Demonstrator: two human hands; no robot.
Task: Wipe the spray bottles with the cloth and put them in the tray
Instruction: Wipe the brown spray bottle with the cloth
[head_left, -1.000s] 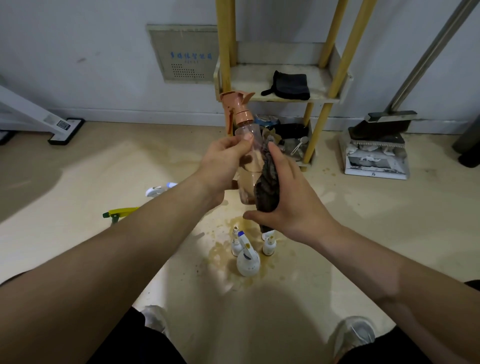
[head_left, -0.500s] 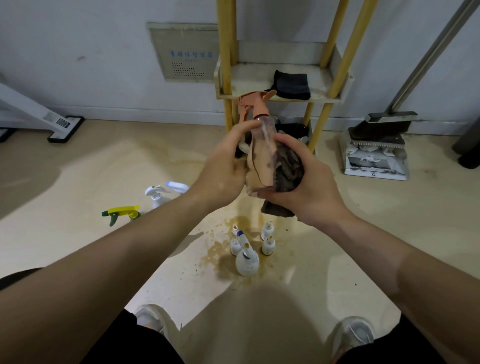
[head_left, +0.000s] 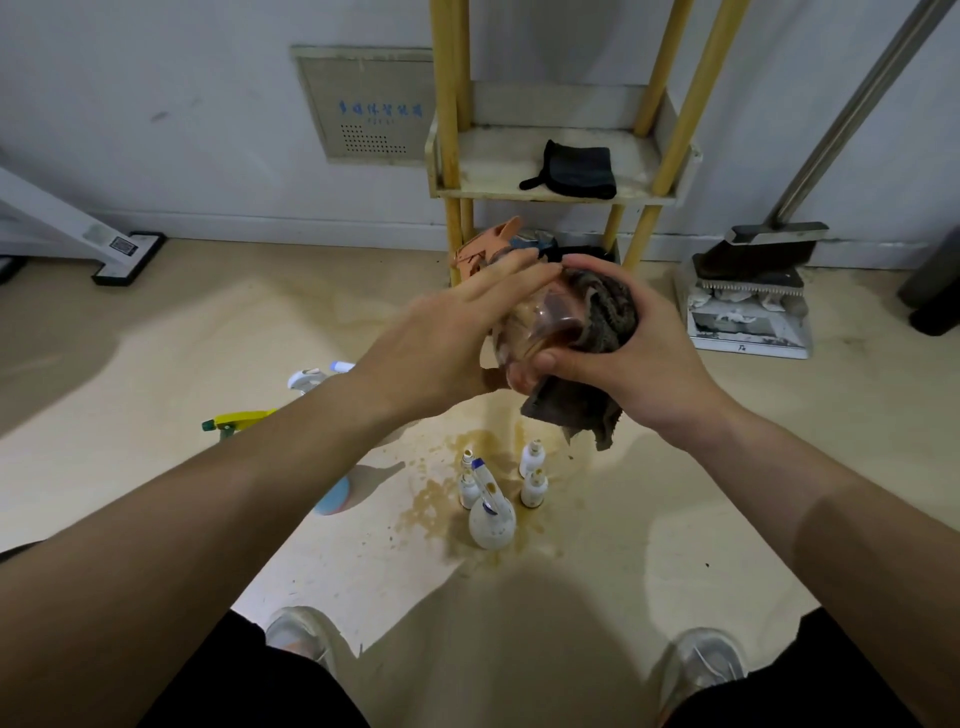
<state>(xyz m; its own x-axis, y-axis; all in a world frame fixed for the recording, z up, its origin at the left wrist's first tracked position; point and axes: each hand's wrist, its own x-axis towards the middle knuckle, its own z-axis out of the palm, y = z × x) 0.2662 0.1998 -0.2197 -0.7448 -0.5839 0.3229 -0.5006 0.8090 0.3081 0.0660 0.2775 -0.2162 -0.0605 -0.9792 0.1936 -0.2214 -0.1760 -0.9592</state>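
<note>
My left hand (head_left: 447, 338) grips a clear spray bottle (head_left: 540, 325) with an orange trigger head (head_left: 485, 247), tilted so its base faces me. My right hand (head_left: 634, 358) presses a dark grey cloth (head_left: 602, 322) around the bottle's right side, a loose end hanging below. On the stained floor stand a round white bottle with a blue-tipped nozzle (head_left: 491, 514) and three small white bottles (head_left: 534, 488). A yellow-headed sprayer (head_left: 236, 421) and a white sprayer (head_left: 311, 376) lie on the floor to the left, partly hidden by my forearm. I cannot make out a tray.
A yellow-posted shelf (head_left: 550, 192) against the wall carries a black cloth (head_left: 576, 169); more items sit under it. A broom and dustpan (head_left: 748, 306) stand at the right. A blue round object (head_left: 332, 499) peeks from under my left arm. My shoes (head_left: 301, 631) are at the bottom.
The bottle has tipped from upright to leaning away with its base toward me. My right hand with the cloth has slid up and around the bottle's side.
</note>
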